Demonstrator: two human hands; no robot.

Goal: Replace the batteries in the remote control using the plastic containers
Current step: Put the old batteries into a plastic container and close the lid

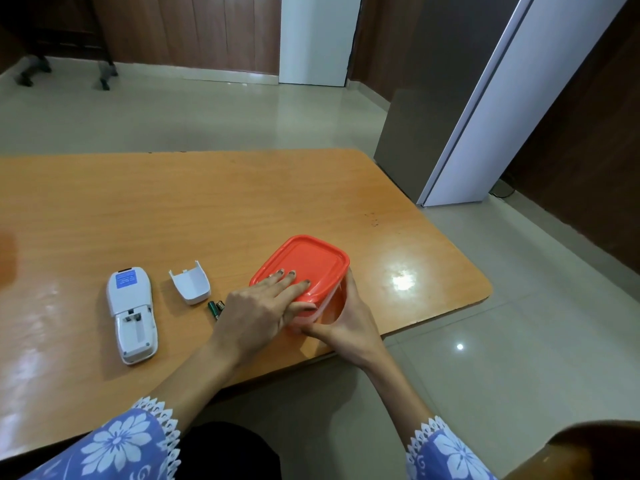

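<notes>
Seen from above, low in the frame and right of centre: a plastic container with a red lid, standing on a wooden table close to its near edge. Lid on, seated flat over the clear body. Contents not visible through the hands.

Left hand laid palm down on the lid's near left corner, fingers stretched out nearly straight and spread a little across the red top, dark nail polish showing. Thumb tucked under at the lid's near rim, pressed against it; whether prising or only resting, cannot tell. Hand mostly open, flat, gripping only at the rim.

Right hand cupped around the container's near right side, thumb lying along the near wall toward the left, fingers curled round the right-hand wall out of sight. Half closed, steadying the body.

Left of the container, just beside the left hand: two batteries, dark green, lying side by side on the table, partly hidden by the hand. Further left, a white battery cover, loose, inner side up. At lower left of centre, the remote control, white, face down, blue label near its far end, battery bay open and empty.

At the bottom corners of the frame, blue floral sleeves with white lace trim. Beyond the table, a pale tiled floor.
</notes>
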